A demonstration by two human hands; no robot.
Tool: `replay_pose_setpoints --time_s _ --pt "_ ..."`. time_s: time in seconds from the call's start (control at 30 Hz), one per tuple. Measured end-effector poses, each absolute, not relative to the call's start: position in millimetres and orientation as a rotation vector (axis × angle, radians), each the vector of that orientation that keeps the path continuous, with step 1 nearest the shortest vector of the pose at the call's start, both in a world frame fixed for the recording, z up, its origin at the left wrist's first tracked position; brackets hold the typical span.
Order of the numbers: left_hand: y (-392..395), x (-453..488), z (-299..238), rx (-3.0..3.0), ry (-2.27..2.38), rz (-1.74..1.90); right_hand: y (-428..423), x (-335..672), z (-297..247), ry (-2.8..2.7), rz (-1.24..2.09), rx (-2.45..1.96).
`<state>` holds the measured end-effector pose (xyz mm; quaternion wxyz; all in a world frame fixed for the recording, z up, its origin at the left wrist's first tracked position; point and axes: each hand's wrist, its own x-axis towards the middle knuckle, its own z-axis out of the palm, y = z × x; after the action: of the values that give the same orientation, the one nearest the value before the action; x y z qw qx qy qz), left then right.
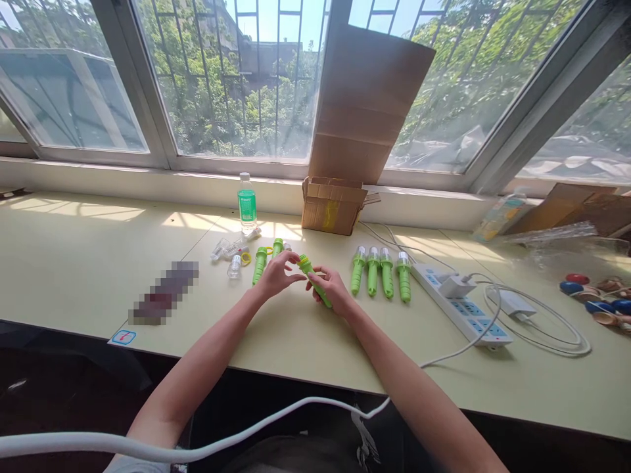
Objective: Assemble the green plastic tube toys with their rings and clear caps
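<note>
Both of my hands meet over the pale table (pixel 89 263) on one green flashlight body (pixel 309 272). My right hand (pixel 331 289) is wrapped round its lower part. My left hand (pixel 277 272) pinches its upper end with the fingertips. Just left of my hands lie two green flashlight bodies (pixel 259 264), several clear lens caps (pixel 234 265) and yellow rings (pixel 246 258). To the right, several finished green flashlights (pixel 379 270) with clear heads lie side by side in a row.
A clear bottle with a green label (pixel 247 203) and a small open cardboard box (pixel 331 205) stand by the window sill. A white power strip (pixel 463 305) with a plugged charger and coiled cable lies at right. Coloured wooden toys (pixel 599 301) sit at the far right.
</note>
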<state>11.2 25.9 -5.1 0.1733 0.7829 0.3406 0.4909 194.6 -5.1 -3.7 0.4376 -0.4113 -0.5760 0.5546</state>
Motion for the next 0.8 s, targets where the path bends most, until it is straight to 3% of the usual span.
replay_pose_setpoints --time_s 0.27,0.5,0.8 --pt "29.7 12.3 -9.5 2.323 0.999 1.533 -4.5 198.3 -1.0 -1.449 1.434 -1.019" --pt "29.4 10.2 -8.9 2.410 1.056 1.522 -1.8 193.8 -7.0 -1.594 1.235 -1.064" --pt "26.7 14.0 -6.8 2.323 1.020 1.550 -4.9 194.4 -5.0 -1.476 1.359 -1.055"
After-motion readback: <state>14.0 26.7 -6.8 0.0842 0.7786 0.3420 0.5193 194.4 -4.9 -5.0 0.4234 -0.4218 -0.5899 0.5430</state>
